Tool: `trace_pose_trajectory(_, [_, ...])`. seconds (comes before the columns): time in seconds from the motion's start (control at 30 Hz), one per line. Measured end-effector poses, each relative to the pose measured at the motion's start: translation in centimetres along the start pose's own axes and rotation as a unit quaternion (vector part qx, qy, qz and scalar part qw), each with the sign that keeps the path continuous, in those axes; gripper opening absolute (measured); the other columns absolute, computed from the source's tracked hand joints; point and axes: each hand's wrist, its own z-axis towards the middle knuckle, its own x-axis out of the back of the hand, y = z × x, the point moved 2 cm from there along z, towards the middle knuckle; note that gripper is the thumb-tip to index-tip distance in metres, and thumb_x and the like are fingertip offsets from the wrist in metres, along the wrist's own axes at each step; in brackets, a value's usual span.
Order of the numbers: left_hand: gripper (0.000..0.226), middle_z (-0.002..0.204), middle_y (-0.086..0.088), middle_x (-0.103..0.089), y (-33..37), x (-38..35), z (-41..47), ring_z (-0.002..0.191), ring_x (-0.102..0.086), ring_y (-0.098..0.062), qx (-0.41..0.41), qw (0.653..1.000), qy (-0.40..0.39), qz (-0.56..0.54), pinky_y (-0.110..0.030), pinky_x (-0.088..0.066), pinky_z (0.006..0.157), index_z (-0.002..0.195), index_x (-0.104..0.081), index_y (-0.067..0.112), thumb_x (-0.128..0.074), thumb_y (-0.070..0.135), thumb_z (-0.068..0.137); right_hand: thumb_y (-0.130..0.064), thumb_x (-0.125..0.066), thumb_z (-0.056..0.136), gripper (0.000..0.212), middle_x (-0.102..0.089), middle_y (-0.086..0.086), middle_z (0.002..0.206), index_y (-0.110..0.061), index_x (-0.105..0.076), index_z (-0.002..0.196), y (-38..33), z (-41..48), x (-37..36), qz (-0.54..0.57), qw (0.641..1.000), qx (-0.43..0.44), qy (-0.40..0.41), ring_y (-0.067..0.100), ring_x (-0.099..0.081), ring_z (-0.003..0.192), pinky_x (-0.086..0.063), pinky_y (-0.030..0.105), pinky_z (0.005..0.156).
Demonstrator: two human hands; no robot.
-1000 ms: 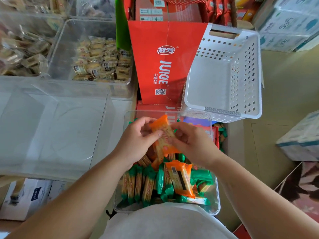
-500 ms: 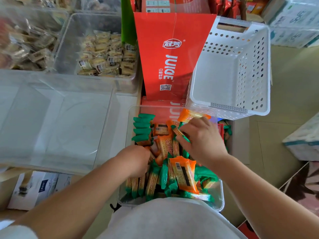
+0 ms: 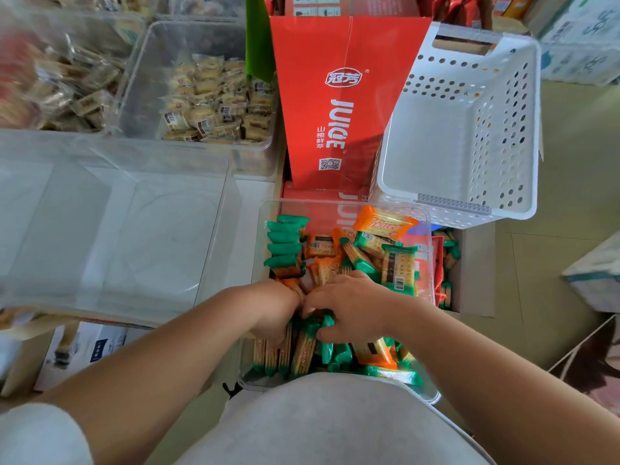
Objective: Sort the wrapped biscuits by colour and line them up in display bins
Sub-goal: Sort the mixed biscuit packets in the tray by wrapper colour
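Head view is showing both hands coming together in the middle of the clear display bin [image 3: 431, 263], where a second ago they were holding one orange-wrapped biscuit [image 3: 384, 224] above it. That packet is now lying free at the far right corner of the bin, so I am judging that it was put aside and the hands are going back for the next piece. The left hand [image 3: 271, 310] is sinking its fingers among the packets at the bin's left side, and the right hand [image 3: 352, 307] is lying curled over the heap just beside it. Its thumb is touching a green wrapper, but I cannot tell if either hand is really grasping something. The biscuits are all staying inside this bin. A row of green-wrapped biscuits [image 3: 285, 243] is standing in order at the far left, and another standing row [image 3: 285, 350] is lining the near left. The rest is still a mixed heap of orange and green, so the sorting is looking only partly done.
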Motion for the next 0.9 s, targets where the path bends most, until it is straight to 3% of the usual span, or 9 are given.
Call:
trace_pose_trajectory(0.13, [0.044,0.104,-0.004,-0.065,0.3,-1.0,-0.1,0.082,-0.063,-0.019,0.019,0.999,-0.021,0.035,-0.031,-0.057,0.071,0.124,-0.063,0.019,-0.077,0.022,0.082,-0.073,-0.061,0.08,0.052,-0.062,-0.01,0.111,-0.039,-0.051,0.118,-0.3,0.5,-0.1,0.021,1.0,0.008,-0.02,0.019,-0.053,0.104,-0.033,0.045,0.095])
trace_pose_trajectory(0.27, [0.054,0.105,0.0,-0.066,0.2,0.6,-0.4,0.088,-0.064,-0.019,0.011,1.0,-0.022,-0.017,-0.03,-0.056,0.074,0.13,-0.059,0.023,-0.079,0.037,0.082,-0.061,-0.07,0.082,0.04,-0.061,-0.01,0.098,-0.033,-0.053,0.106,-0.7,0.6,0.1,0.05,0.999,0.003,-0.004,0.018,-0.057,0.09,-0.048,0.042,0.086])
trace_pose_trajectory(0.37, [0.052,0.084,0.002,-0.057,1.0,1.9,-0.2,0.07,-0.054,-0.013,0.025,0.997,-0.069,-0.006,-0.024,-0.049,0.063,0.136,-0.055,0.019,-0.068,0.044,0.091,-0.049,-0.077,0.078,0.039,-0.057,-0.016,0.098,-0.032,-0.059,0.108,-0.5,-0.5,1.1,0.105,0.993,0.006,0.045,0.011,-0.053,0.087,-0.047,0.032,0.075])
trace_pose_trajectory(0.5, [0.043,0.074,-0.001,-0.048,2.0,1.8,0.4,0.069,-0.048,-0.014,0.052,0.988,-0.131,0.059,-0.03,-0.05,0.082,0.13,-0.057,0.007,-0.061,0.036,0.099,-0.048,-0.076,0.076,0.045,-0.059,-0.012,0.109,-0.033,-0.066,0.117,0.7,-2.7,2.5,0.095,0.988,-0.025,0.12,0.01,-0.056,0.095,-0.051,0.032,0.081])
trace_pose_trajectory(0.57, [0.036,0.085,-0.003,-0.06,1.7,1.2,0.2,0.068,-0.049,-0.014,0.05,0.99,-0.11,0.069,-0.026,-0.047,0.066,0.121,-0.063,0.009,-0.065,0.033,0.095,-0.046,-0.076,0.075,0.044,-0.056,-0.011,0.104,-0.03,-0.069,0.115,1.4,-3.9,3.0,0.09,0.982,-0.046,0.161,0.012,-0.058,0.092,-0.051,0.031,0.077])
trace_pose_trajectory(0.63, [0.025,0.097,-0.003,-0.064,1.4,0.1,0.1,0.073,-0.052,-0.016,0.051,0.993,-0.071,0.077,-0.025,-0.044,0.061,0.115,-0.065,0.015,-0.062,0.029,0.094,-0.046,-0.075,0.071,0.044,-0.055,-0.01,0.101,-0.029,-0.071,0.111,2.1,-4.9,3.3,0.088,0.972,-0.064,0.207,0.015,-0.061,0.086,-0.054,0.034,0.074])
trace_pose_trajectory(0.7, [0.021,0.098,-0.002,-0.061,1.3,-1.2,0.3,0.08,-0.057,-0.017,0.078,0.996,-0.022,0.035,-0.028,-0.051,0.069,0.113,-0.063,0.016,-0.054,0.02,0.094,-0.045,-0.076,0.071,0.046,-0.053,-0.013,0.102,-0.029,-0.071,0.114,2.7,-5.4,3.2,0.09,0.965,-0.087,0.231,0.014,-0.061,0.085,-0.055,0.034,0.073])
trace_pose_trajectory(0.8, [0.035,0.114,-0.005,-0.061,1.7,-2.3,0.5,0.095,-0.062,-0.023,0.113,0.994,0.006,-0.01,-0.037,-0.056,0.086,0.127,-0.056,0.016,-0.051,0.012,0.093,-0.045,-0.075,0.073,0.046,-0.053,-0.01,0.105,-0.027,-0.07,0.115,2.7,-5.3,2.7,0.086,0.963,-0.093,0.237,0.016,-0.062,0.085,-0.055,0.034,0.071])
trace_pose_trajectory(0.9, [0.043,0.122,-0.006,-0.058,1.8,-2.5,0.2,0.102,-0.059,-0.025,0.124,0.991,0.049,-0.021,-0.036,-0.051,0.085,0.134,-0.051,0.017,-0.055,0.009,0.092,-0.043,-0.073,0.077,0.043,-0.055,-0.005,0.11,-0.025,-0.069,0.116,2.4,-4.9,2.1,0.089,0.966,-0.071,0.231,0.019,-0.062,0.087,-0.056,0.037,0.075])
